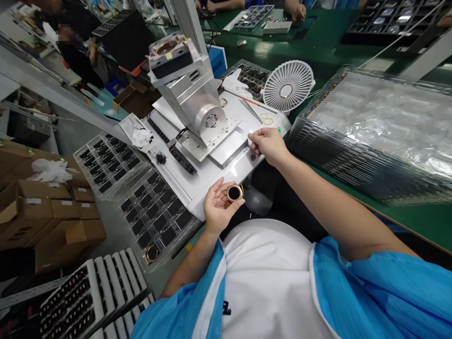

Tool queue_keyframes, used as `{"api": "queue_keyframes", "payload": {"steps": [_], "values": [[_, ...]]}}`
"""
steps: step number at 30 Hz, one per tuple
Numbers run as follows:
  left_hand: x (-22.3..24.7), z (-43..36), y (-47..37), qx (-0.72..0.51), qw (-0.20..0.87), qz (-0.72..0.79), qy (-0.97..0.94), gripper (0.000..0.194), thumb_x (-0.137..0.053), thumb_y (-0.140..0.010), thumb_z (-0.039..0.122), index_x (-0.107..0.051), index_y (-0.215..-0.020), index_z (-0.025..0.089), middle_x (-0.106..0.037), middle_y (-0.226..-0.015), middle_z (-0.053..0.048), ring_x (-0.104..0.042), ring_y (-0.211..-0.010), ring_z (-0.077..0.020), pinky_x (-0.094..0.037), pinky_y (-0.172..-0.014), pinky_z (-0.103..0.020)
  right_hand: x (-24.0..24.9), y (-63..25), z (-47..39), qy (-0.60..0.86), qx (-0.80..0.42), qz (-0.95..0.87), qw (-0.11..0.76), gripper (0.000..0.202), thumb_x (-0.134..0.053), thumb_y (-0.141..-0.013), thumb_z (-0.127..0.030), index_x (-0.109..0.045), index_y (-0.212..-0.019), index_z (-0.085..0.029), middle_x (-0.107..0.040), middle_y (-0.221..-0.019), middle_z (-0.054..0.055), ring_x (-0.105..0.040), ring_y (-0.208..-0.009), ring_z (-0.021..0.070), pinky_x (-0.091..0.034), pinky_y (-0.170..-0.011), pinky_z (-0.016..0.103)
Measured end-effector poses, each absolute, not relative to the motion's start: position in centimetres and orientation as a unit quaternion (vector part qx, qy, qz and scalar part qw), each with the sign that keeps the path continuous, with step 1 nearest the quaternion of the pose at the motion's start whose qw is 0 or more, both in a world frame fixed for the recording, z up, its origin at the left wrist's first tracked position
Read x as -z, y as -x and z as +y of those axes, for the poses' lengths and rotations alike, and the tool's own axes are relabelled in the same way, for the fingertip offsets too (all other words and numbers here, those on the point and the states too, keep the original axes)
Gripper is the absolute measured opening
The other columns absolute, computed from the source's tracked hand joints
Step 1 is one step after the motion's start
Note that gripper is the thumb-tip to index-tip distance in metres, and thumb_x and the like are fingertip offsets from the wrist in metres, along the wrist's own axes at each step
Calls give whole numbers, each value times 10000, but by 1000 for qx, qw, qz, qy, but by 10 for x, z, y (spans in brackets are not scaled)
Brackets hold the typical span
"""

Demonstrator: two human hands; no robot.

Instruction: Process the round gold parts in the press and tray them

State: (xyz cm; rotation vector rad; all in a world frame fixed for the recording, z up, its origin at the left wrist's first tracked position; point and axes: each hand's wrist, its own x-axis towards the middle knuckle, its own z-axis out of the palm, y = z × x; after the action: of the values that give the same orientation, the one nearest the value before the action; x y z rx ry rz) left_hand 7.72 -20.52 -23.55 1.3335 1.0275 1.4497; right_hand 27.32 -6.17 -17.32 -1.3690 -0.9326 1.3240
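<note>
My left hand point(219, 205) is turned palm up at the centre of the frame, thumb and fingers closed around a gold-rimmed round piece point(234, 192). I seem to grip it by its edge so that its dark face stays uncovered, tilted up toward me. It sits just off the near edge of the white machine point(203, 182), in front of my body.

My right hand point(269, 147) is apart from the left, above and to its right in the frame, over the machine's front edge. Its fingers are curled with the thumb near the forefinger; I cannot tell whether anything thin is pinched there.

Beyond it, right of the upper middle, lie yellow rings point(268, 121) and tweezers point(252, 111), probably laid there to be within easy reach. A white fan point(288, 87) stands behind them.

At the lower left, a clear tray point(165, 246) holds dark squares in separate pockets, likely to keep them from rubbing, and another round piece point(151, 254) rests at its near corner.
</note>
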Motion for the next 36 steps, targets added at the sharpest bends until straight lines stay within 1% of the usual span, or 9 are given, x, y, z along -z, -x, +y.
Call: {"api": "queue_keyframes", "payload": {"steps": [3, 6, 8, 10, 24, 27, 31, 34, 36], "values": [[232, -206, -79, -584, 402, 430, -560, 789, -943, -725, 278, -563, -1413, 219, -777, -1238, -157, -786, -1066, -236, -648, -934, -343, 166, -276, -86, 528, -553, -428, 483, 388, -858, -818, -328, -533, -663, -185, -557, -494, -24, -425, -371, 65, -364, -382, 188], [230, -206, -82, -573, 379, 435, -582, 802, -931, -744, 278, -536, -1441, 222, -766, -1274, -167, -786, -1080, -239, -645, -952, -350, 162, -277, -123, 460, -628, -499, 381, 449, -920, -704, -472, -587, -680, -172, -596, -500, -1, -465, -380, 84, -364, -388, 199], [229, -206, -83, -567, 371, 429, -597, 814, -924, -755, 275, -520, -1461, 229, -761, -1289, -167, -785, -1089, -241, -649, -943, -347, 163, -275, -145, 428, -670, -527, 299, 452, -909, -686, -513, -622, -691, -164, -606, -497, 7, -490, -388, 97, -371, -391, 201], [229, -206, -84, -566, 366, 421, -607, 823, -922, -761, 281, -513, -1475, 240, -759, -1296, -162, -780, -1107, -249, -651, -936, -348, 166, -273, -161, 429, -679, -533, 266, 433, -884, -705, -512, -626, -694, -164, -609, -503, 11, -505, -397, 103, -378, -393, 199], [226, -215, -87, -564, 344, 425, -619, 765, -903, -791, 286, -536, -1458, 212, -761, -1294, -165, -777, -1125, -254, -651, -937, -325, 173, -267, -178, 482, -615, -547, 301, 312, -811, -757, -395, -599, -697, -173, -638, -540, 19, -491, -407, 89, -351, -390, 188], [226, -218, -88, -565, 334, 430, -620, 752, -905, -787, 282, -547, -1443, 204, -767, -1278, -162, -779, -1116, -249, -655, -927, -319, 178, -266, -180, 487, -613, -528, 327, 344, -861, -717, -405, -611, -727, -168, -657, -587, 22, -516, -464, 92, -363, -408, 181], [230, -222, -96, -554, 338, 423, -633, 723, -871, -827, 275, -524, -1456, 196, -759, -1288, -166, -773, -1133, -248, -656, -937, -328, 185, -271, -186, 457, -677, -467, 340, 479, -928, -630, -517, -638, -785, -169, -641, -626, 8, -550, -520, 119, -430, -418, 209], [238, -223, -106, -531, 368, 379, -663, 766, -841, -853, 249, -463, -1519, 234, -688, -1410, -169, -730, -1223, -252, -625, -1026, -384, 186, -297, -195, 462, -663, -454, 375, 519, -926, -627, -579, -622, -756, -178, -627, -630, 6, -535, -502, 115, -441, -425, 229], [250, -222, -111, -493, 410, 354, -680, 811, -851, -836, 254, -451, -1541, 256, -571, -1547, -177, -666, -1323, -275, -570, -1112, -447, 182, -333, -204, 508, -579, -455, 447, 503, -915, -655, -583, -627, -772, -187, -649, -672, 18, -533, -499, 117, -438, -433, 243]]}}
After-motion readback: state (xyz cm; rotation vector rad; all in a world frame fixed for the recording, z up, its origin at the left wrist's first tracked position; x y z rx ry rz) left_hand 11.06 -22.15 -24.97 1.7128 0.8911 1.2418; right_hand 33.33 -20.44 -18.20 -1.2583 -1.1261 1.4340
